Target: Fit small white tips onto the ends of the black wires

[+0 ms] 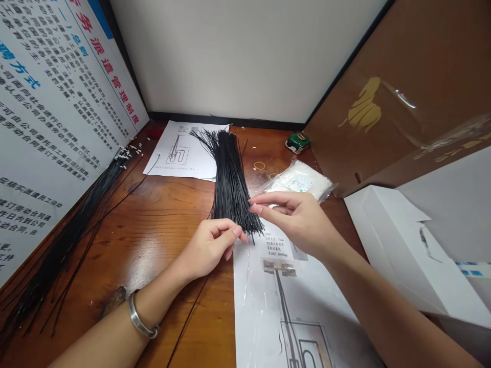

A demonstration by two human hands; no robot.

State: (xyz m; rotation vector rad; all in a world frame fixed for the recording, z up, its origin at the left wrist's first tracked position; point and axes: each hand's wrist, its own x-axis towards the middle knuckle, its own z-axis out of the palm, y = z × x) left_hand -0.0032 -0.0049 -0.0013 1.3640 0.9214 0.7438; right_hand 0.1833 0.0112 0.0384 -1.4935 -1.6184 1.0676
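My left hand (213, 246) is closed in a pinch just in front of a bundle of black wires (230, 179). A single black wire (191, 316) runs from beneath that hand toward the bottom edge. My right hand (295, 217) hovers by the bundle's near end, thumb and forefinger pinched together; whatever is between the fingertips is too small to make out. Under the hands lies a printed drawing sheet (253, 306) with a wire diagram. At the left, another bundle of black wires (72, 225) with small white ends leans along the board.
A clear bag of white pieces (297, 181) sits behind my right hand. Farther back are a green tape measure (298, 142) and a yellow rubber band (260, 165). A second printed sheet (161, 161) lies partly under the wires. A white box (387, 230) and upright boards border the wooden table.
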